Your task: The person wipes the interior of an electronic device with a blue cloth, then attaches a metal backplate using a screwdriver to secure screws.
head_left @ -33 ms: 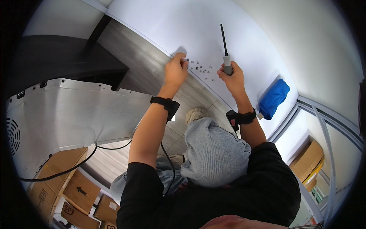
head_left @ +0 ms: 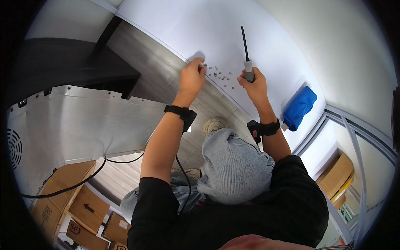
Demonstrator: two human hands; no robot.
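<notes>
My right hand is wrapped round the grey handle of a screwdriver. Its dark shaft points away from me over the white table. At the table's near edge, my left hand has its fingers curled, with thumb and forefinger close together. Beside those fingertips lies a small screw; whether anything is pinched between them, I cannot make out. Several more loose screws are scattered on the tabletop between my two hands.
A blue cloth-like bundle rests on the white table to the right. On my left stands a large metal panel with a black cable running by it. Cardboard boxes stack at lower left; another box sits beyond a metal frame.
</notes>
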